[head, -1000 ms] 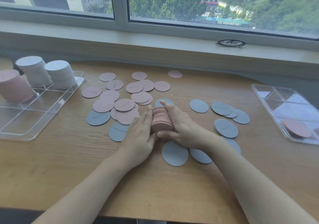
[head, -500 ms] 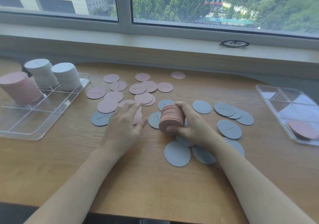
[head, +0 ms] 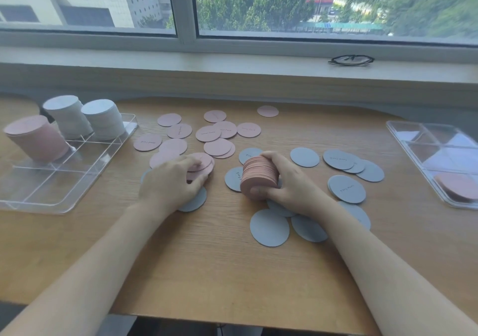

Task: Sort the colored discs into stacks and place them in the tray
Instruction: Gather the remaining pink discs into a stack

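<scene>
My right hand (head: 289, 183) grips a tilted stack of pink discs (head: 258, 176) at the table's middle, thumb under its near face. My left hand (head: 170, 183) lies over a small pile of loose pink discs (head: 203, 163), fingers curled onto them. More pink discs (head: 219, 133) are scattered behind, and several grey-blue discs (head: 346, 188) lie flat to the right and near front. A clear divided tray (head: 59, 180) on the left holds one pink stack (head: 36, 139) and two grey stacks (head: 103, 121).
A second clear tray (head: 434, 152) at the right edge holds a few pink discs. A pair of glasses (head: 351, 59) rests on the window sill behind the wooden table (head: 207, 271).
My left hand left the pink stack and moved left onto the loose pink discs. My right hand kept the stack, now tilted on its side.
</scene>
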`<state>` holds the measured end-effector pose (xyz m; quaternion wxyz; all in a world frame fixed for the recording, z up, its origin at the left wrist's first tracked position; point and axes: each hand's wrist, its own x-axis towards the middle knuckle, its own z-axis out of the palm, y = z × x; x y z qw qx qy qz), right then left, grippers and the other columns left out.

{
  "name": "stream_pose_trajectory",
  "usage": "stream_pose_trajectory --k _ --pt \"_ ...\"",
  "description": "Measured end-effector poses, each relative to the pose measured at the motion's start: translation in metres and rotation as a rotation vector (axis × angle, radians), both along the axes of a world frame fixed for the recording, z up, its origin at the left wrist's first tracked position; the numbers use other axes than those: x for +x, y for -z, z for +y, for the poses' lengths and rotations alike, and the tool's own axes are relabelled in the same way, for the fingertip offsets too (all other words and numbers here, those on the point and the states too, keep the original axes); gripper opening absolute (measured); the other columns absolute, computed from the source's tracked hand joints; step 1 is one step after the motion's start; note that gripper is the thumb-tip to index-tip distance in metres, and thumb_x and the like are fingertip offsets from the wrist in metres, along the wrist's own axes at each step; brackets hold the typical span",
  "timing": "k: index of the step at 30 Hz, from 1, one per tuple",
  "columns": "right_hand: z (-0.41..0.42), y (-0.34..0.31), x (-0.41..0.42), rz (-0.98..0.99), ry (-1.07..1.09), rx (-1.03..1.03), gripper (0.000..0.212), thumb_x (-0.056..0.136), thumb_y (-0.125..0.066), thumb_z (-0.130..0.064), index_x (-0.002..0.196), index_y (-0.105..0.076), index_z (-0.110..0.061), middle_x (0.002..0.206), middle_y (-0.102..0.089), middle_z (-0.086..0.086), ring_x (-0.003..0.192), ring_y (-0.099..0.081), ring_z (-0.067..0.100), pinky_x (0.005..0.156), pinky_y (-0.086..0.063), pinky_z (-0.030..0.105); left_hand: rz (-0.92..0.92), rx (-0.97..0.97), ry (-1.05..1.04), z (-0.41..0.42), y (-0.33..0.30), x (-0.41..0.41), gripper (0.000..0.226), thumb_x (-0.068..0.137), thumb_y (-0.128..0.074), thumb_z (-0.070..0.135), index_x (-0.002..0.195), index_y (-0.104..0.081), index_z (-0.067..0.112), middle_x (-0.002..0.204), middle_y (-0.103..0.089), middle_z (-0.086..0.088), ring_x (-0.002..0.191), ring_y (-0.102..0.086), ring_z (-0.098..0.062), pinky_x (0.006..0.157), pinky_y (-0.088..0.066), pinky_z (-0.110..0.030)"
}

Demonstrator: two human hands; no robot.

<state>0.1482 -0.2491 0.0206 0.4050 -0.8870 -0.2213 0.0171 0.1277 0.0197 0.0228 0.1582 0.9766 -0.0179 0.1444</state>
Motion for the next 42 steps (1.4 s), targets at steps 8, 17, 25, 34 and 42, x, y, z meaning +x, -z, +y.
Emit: stream_pose_trajectory --k 8,17,25,34,42 --pt "0.001 -0.003 -0.003 -0.004 -0.043 0.064 0.073 0.073 -0.087 -0.029 0.135 -0.049 -0.029 0.119 -0.054 -0.024 0.112 -0.052 -0.006 0.093 -0.039 0.009 -0.305 -0.060 -0.074 0.006 -0.002 0.003 0.022 0.103 -0.049 0.033 0.101 -0.067 0.019 0.077 -0.066 -0.007 0.073 -0.061 -0.039 0.060 -0.037 -0.035" --pt "0.009 0.002 -0.004 0.026 -0.092 0.085 0.091 0.071 -0.088 -0.033 0.148 -0.039 -0.027 0.138 -0.052 -0.012 0.124 -0.051 0.003 0.105 -0.042 0.026 -0.242 -0.540 0.102 -0.045 0.003 0.004 0.016 0.100 -0.057 0.023 0.100 -0.072 0.018 0.076 -0.068 0.001 0.072 -0.062 -0.022 0.069 -0.047 -0.033" --pt "0.014 0.003 -0.003 -0.016 -0.106 -0.041 0.095 0.077 -0.080 -0.044 0.154 -0.026 -0.025 0.152 -0.034 -0.005 0.139 -0.031 0.009 0.116 -0.027 0.030 -0.058 -0.761 0.298 -0.044 0.011 0.006 0.015 0.096 -0.063 0.013 0.094 -0.075 0.022 0.082 -0.071 0.009 0.078 -0.067 -0.009 0.075 -0.058 -0.035" --pt "0.014 -0.002 -0.006 0.016 -0.039 0.005 0.084 0.068 -0.089 -0.040 0.137 -0.046 -0.022 0.124 -0.056 -0.010 0.113 -0.052 0.006 0.099 -0.041 0.025 0.009 -0.286 0.248 -0.006 -0.004 0.025 0.029 0.098 -0.057 0.012 0.118 -0.070 0.029 0.115 -0.065 0.015 0.112 -0.052 -0.009 0.098 -0.037 -0.024" --pt "0.015 -0.002 -0.006 0.041 -0.024 0.001 0.090 0.059 -0.084 -0.059 0.135 -0.047 -0.027 0.120 -0.057 -0.012 0.112 -0.056 0.010 0.099 -0.047 0.040 0.283 0.226 0.159 0.022 -0.006 0.052 0.059 0.099 -0.048 0.013 0.152 -0.033 0.034 0.144 -0.049 0.009 0.132 -0.033 -0.022 0.109 -0.029 -0.035"
